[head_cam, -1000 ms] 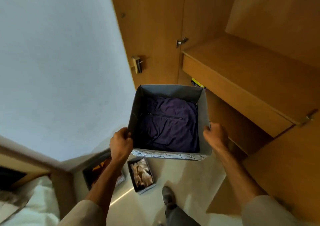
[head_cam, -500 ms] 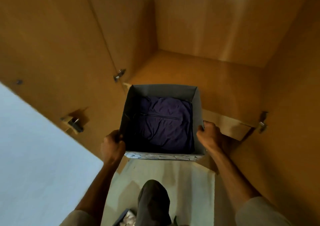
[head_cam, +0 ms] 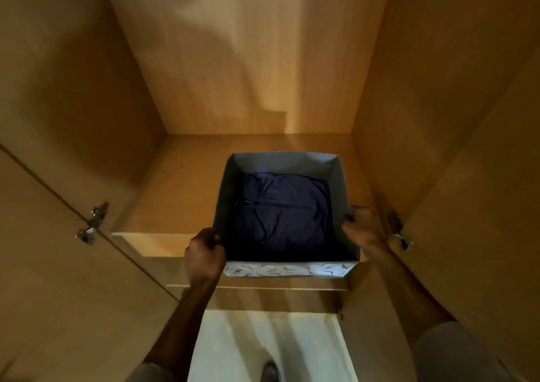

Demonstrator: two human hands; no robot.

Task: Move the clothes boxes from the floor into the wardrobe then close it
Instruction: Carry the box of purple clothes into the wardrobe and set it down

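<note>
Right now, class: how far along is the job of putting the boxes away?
Done: nothing visibly stored; the shelf shows bare wood. In hand: the left hand and right hand grip one box holding a purple garment, partly over the shelf. Left: push it in, close the doors.

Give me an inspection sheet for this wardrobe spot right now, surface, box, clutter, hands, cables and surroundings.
Surface: wooden wardrobe shelf, bare left of the box.
Job's things: grey clothes box over the shelf's right side, dark purple garment folded inside; contact with shelf unclear.
Clutter: nothing seen.
Grippers: left hand and right hand grip the box's side walls.
Cables: nothing seen.
Surroundings: both doors open, hinges at left and right; pale floor below.
</note>
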